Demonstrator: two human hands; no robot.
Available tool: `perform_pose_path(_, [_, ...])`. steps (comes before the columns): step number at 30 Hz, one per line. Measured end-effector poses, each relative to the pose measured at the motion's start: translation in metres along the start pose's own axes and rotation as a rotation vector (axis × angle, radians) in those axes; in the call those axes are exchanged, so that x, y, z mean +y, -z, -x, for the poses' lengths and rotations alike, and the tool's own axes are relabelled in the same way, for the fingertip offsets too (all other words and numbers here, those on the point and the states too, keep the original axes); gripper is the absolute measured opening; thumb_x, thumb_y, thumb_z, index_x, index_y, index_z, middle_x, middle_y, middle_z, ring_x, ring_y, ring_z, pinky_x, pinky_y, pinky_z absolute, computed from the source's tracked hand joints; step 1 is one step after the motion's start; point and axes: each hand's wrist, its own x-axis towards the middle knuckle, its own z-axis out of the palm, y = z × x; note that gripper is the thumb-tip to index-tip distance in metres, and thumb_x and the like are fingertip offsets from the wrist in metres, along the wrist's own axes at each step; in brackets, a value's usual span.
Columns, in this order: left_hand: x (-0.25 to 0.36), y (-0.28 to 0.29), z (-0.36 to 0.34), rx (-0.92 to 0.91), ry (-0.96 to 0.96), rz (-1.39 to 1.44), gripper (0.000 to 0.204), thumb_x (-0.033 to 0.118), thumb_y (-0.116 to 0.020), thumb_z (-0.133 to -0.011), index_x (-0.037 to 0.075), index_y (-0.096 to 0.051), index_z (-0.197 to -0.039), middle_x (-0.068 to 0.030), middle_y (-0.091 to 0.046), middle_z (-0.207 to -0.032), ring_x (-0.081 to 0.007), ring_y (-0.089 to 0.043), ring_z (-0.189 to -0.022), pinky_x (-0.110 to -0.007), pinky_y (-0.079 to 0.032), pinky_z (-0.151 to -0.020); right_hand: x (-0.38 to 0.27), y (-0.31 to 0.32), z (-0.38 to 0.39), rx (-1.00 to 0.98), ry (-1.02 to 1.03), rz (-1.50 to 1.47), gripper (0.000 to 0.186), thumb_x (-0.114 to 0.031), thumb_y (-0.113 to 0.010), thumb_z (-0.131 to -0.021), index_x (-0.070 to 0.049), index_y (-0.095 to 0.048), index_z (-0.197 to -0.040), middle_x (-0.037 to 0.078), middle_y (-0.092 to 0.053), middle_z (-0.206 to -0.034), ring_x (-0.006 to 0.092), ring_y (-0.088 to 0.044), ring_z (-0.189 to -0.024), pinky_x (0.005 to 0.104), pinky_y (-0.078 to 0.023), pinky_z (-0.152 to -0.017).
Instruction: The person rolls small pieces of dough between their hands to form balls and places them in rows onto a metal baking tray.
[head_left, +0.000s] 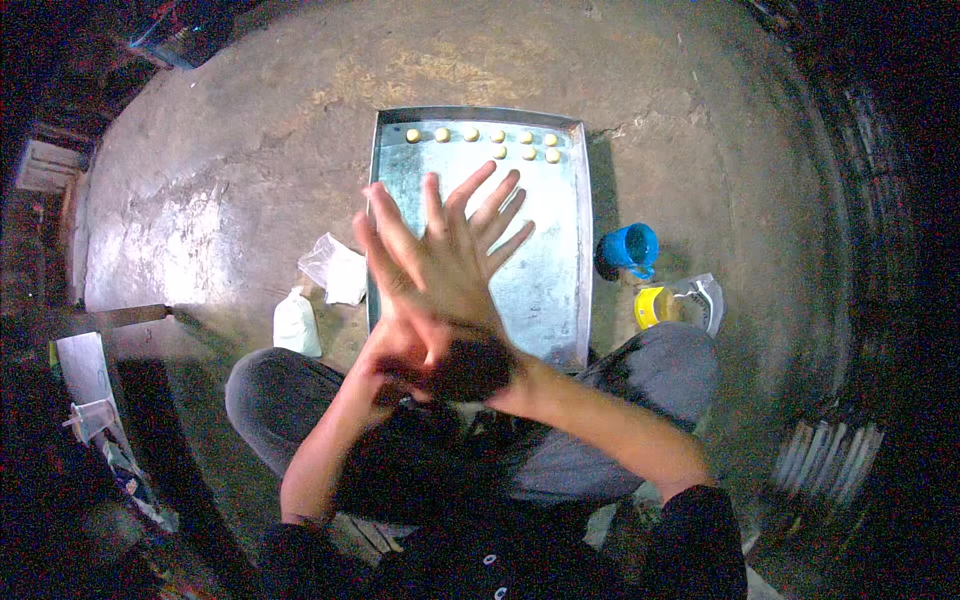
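Note:
My right hand (430, 290) lies over my left hand (485, 225), crossed above a square-cornered metal tray (540, 290). The fingers of both are stretched out and spread, the right's toward the upper left, the left's toward the upper right. What, if anything, is between the palms is hidden. Along the tray's far part sit several small, round, pale yellow pieces (471, 134) in two rows.
Left of the tray lie a crumpled clear bag (340, 265) and a white-filled bag (295, 325). Right are a blue mug (628, 245) and a yellow container (655, 306) with clear plastic. A long metal object (80, 360) lies at far left, metal rods (825, 455) at lower right.

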Motion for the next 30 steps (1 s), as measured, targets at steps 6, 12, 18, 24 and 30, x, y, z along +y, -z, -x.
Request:
perform_pose_path(6, [-0.001, -0.006, 0.008, -0.128, 0.01, 0.241, 0.11, 0.089, -0.022, -0.083, 0.009, -0.016, -0.159, -0.0165, -0.022, -0.162, -0.0344, -0.023, -0.149, -0.051, -0.02, -0.121, 0.034, 0.013, -0.011, 0.191, -0.27, -0.027, 0.107, -0.08, -0.035, -0.088, 0.0, -0.019, -0.157, 0.024, -0.02, -0.162, 0.0537, -0.003, -0.148, 0.0658, 0.001, -0.116])
perform_pose_path(12, [0.006, 0.009, 0.001, -0.052, -0.065, 0.007, 0.108, 0.084, -0.016, -0.087, 0.002, -0.019, -0.156, -0.0245, -0.015, -0.162, -0.0377, -0.019, -0.15, -0.052, -0.016, -0.122, 0.004, -0.004, 0.0, 0.04, 0.009, -0.063, 0.114, -0.082, -0.047, -0.08, 0.002, -0.025, -0.154, 0.025, -0.023, -0.16, 0.0529, -0.013, -0.147, 0.0649, -0.008, -0.117])
perform_pose_path(18, [0.002, -0.017, 0.014, 0.165, -0.015, -0.184, 0.114, 0.089, -0.023, -0.082, 0.003, -0.021, -0.156, -0.0194, -0.032, -0.157, -0.0334, -0.033, -0.145, -0.046, -0.024, -0.121, 0.023, 0.011, -0.01, 0.069, -0.116, 0.106, 0.112, -0.084, -0.036, -0.084, 0.002, -0.022, -0.155, 0.024, -0.02, -0.162, 0.0512, -0.008, -0.149, 0.0682, 0.002, -0.115])
perform_pose_path(24, [0.007, -0.009, 0.003, -0.178, 0.028, 0.393, 0.114, 0.09, -0.026, -0.081, 0.003, -0.022, -0.156, -0.0194, -0.034, -0.156, -0.0336, -0.035, -0.143, -0.045, -0.025, -0.12, 0.01, 0.024, -0.013, 0.043, -0.03, 0.103, 0.123, -0.091, -0.037, -0.076, 0.001, -0.018, -0.156, 0.024, -0.021, -0.161, 0.0526, -0.007, -0.148, 0.0696, 0.003, -0.114])
perform_pose_path(30, [0.016, -0.026, 0.007, -0.105, 0.148, 0.36, 0.117, 0.092, -0.031, -0.078, 0.004, -0.024, -0.155, -0.0192, -0.035, -0.156, -0.0324, -0.045, -0.137, -0.045, -0.033, -0.116, 0.033, 0.058, -0.024, 0.211, -0.058, -0.161, 0.106, -0.08, -0.039, -0.086, -0.002, -0.025, -0.155, 0.022, -0.03, -0.158, 0.0465, -0.014, -0.149, 0.0595, -0.002, -0.119])
